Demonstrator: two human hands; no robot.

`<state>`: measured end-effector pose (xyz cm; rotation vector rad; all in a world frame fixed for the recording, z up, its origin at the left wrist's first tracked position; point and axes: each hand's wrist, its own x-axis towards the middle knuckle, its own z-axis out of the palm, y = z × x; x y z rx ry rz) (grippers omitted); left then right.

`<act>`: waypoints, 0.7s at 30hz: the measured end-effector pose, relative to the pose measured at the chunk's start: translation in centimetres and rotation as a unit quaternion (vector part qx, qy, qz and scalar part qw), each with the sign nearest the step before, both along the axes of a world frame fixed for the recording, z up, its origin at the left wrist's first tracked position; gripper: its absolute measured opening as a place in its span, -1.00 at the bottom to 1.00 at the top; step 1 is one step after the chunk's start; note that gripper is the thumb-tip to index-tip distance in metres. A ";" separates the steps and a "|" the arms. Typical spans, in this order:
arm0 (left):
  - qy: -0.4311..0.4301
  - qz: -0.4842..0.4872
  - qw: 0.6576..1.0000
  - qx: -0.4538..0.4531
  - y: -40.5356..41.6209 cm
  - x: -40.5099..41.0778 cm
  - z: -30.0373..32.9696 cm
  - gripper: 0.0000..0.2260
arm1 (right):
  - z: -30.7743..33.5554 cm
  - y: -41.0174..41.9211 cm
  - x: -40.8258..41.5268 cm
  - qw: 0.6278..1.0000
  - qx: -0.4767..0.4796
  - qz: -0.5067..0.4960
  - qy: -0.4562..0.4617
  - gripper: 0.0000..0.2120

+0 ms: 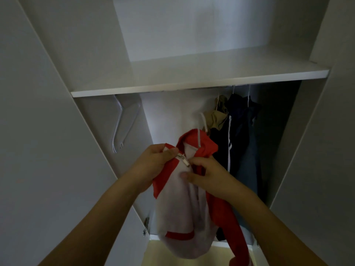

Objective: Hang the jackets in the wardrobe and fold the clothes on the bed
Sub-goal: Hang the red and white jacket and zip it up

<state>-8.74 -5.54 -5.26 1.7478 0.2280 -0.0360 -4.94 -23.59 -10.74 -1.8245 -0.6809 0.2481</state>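
While the wardrobe (201, 73) stood open, a person held a red-and-white jacket (180, 214) at its front, just below the white shelf (172, 87). The left hand (153, 166) gripped the jacket's red front edge near the collar, fingers curled around the cloth beside the metal zipper pull (183, 160). The right hand (207, 175) pinched the opposite front edge next to the zipper, thumb pressed flat on the white fabric. The jacket hung down between both forearms, a red sleeve trailing at lower right, and a white hanger hook (203, 121) rose from its red hood. Behind it, to the right, a dark jacket with a white stripe (236, 139) and a tan garment (217, 116) hung under the shelf. An empty clear hanger (123, 127) hung at the left inner wall.
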 end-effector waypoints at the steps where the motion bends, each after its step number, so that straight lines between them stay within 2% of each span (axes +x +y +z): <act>1: 0.001 0.012 1.000 0.028 0.0 0.1 -0.1 -0.82 | -0.1 -0.1 0.1 1.000 0.022 -0.022 0.004 -0.81; 4: 0.005 0.027 0.996 0.081 0.1 0.0 -0.3 -0.79 | 0.1 -0.5 0.1 0.996 0.061 -0.058 0.008 -0.82; 7: -0.007 0.024 0.996 0.080 -0.3 -0.2 -0.5 -0.80 | 0.3 0.1 0.2 0.998 0.011 -0.055 -0.010 -0.81; 10: -0.016 0.020 0.996 0.088 -0.9 -0.3 -0.7 -0.79 | -0.1 0.6 0.3 0.996 -0.032 -0.059 -0.051 -0.95; 13: -0.011 0.021 0.995 0.098 -0.7 -0.3 -0.9 -0.78 | -0.1 0.8 0.3 0.997 -0.038 -0.037 -0.061 -0.87; 15: -0.008 0.028 0.993 0.111 -0.7 -0.2 -1.1 -0.76 | 0.2 0.9 0.4 1.000 0.001 -0.015 -0.027 -0.80; 17: -0.009 0.041 0.985 0.167 -0.8 0.2 -1.2 -0.77 | 0.3 0.8 0.6 0.997 0.062 -0.003 0.041 -0.76; 19: -0.016 0.041 0.970 0.241 -1.0 0.4 -1.5 -0.77 | 0.1 0.8 0.9 0.995 0.071 0.000 0.076 -0.71; 21: -0.023 0.031 0.960 0.276 -1.2 0.6 -1.9 -0.77 | -0.4 0.8 1.0 0.995 0.059 0.002 0.080 -0.67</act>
